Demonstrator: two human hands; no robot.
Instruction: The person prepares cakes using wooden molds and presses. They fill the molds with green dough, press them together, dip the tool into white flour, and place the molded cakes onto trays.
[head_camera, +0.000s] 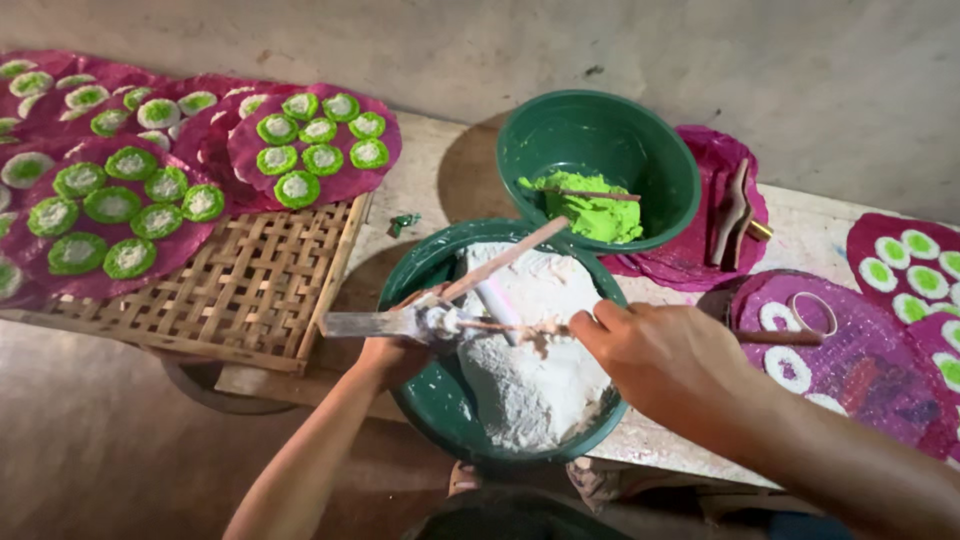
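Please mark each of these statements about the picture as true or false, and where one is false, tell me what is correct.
1. The nearer green bowl holds white dough. True.
2. The farther green bowl holds red paste. False: it holds green paste with a stick lying in it.
3. The left hand holds a flat scraper over the nearer bowl. True.
4. The right hand rests flat on the woven tray. False: it is over the nearer bowl, gripping a thin stick.
5. The discs on the purple sheets at the left are white with green rims. True.
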